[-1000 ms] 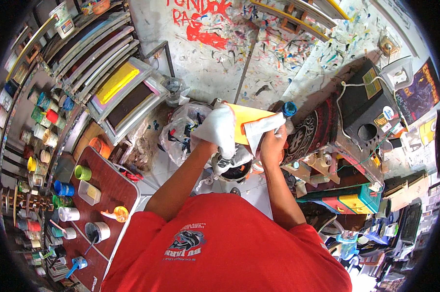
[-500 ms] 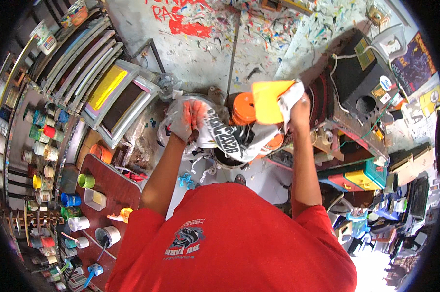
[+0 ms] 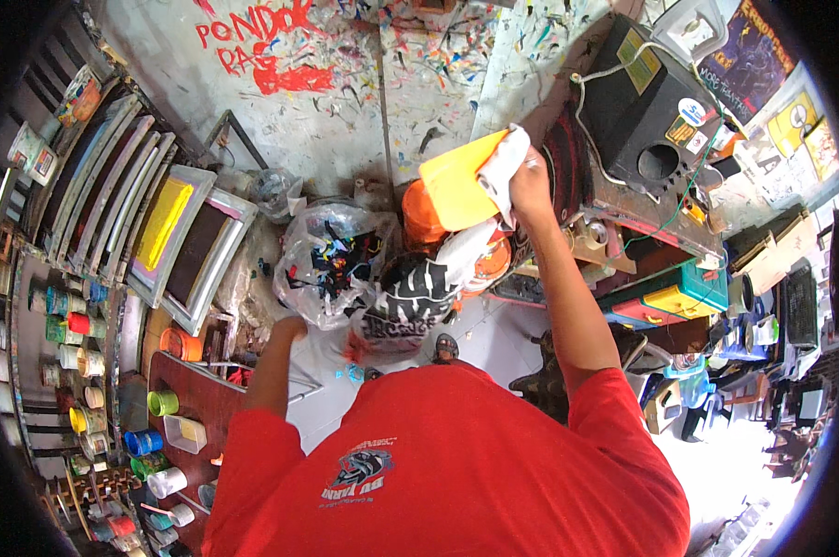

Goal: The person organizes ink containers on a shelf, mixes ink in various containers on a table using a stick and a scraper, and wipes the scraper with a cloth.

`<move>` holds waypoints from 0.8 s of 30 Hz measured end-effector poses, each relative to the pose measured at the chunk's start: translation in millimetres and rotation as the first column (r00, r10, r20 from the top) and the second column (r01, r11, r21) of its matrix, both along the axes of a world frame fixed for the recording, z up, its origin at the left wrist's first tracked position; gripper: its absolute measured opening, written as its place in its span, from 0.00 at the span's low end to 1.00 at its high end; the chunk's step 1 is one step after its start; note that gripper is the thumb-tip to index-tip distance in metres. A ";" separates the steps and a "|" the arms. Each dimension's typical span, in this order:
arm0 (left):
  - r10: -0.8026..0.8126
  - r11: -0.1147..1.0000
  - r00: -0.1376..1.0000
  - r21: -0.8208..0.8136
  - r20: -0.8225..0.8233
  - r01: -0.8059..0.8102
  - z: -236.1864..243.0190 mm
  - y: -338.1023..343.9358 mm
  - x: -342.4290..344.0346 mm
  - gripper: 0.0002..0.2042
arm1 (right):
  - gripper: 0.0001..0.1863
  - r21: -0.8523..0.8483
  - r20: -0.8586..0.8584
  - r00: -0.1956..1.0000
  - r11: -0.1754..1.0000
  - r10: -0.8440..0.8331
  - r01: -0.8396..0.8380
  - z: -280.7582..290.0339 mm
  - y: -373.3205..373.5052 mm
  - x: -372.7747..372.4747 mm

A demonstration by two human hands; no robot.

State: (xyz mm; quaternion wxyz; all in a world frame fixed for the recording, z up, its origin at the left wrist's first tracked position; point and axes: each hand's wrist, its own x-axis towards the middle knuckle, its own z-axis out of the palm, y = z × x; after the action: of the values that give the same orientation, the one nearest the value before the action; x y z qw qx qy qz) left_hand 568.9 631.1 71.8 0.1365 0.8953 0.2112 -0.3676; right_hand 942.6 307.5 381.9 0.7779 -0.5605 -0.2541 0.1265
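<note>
My right hand (image 3: 529, 186) is raised at the upper right, closed on a bunched white cloth (image 3: 505, 172). A flat yellow-orange sheet (image 3: 461, 181) with rounded corners sticks out to the left of that hand, against the cloth. Black-printed white cloth (image 3: 415, 302) hangs below, down to a red-stained lower end. My left hand (image 3: 292, 330) is low on the left, below a clear plastic bag (image 3: 317, 302) full of dark and coloured scraps. Its fingers are hidden, so whether it holds anything does not show.
Orange tubs (image 3: 421, 213) stand behind the cloth. At left are framed printing screens (image 3: 201, 265), a shelf of paint pots and a red-brown table (image 3: 217, 381) with cups. A black box with a round hole (image 3: 637, 121) sits on the right bench, above coloured drawers (image 3: 670, 299).
My left hand has let go of the stained end of the cloth and dropped down and left. The cloth now hangs lower, uncovering the scrap bag. The view has shifted.
</note>
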 end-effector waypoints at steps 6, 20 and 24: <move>0.871 0.336 0.404 -0.939 0.280 -0.072 294.2 -74.8 143.7 0.19 | 0.08 -0.168 0.191 0.929 0.943 0.316 -0.287 5.8 53.8 -18.5; 0.696 0.713 0.067 -0.699 0.715 0.057 355.0 -140.0 165.9 0.18 | 0.09 -0.149 0.368 0.912 0.980 0.179 -0.133 44.1 109.2 -49.3; 0.666 0.728 -0.207 -0.685 0.717 -0.031 357.3 -143.6 173.9 0.19 | 0.09 -0.128 0.344 0.934 0.990 0.095 -0.054 26.1 110.4 -65.7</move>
State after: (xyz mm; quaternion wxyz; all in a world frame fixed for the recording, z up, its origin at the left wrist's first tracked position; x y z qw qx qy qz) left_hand 742.8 487.5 429.1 0.5385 0.6994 0.2099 0.4204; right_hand 876.9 417.9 408.1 0.6811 -0.6085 -0.4012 0.0692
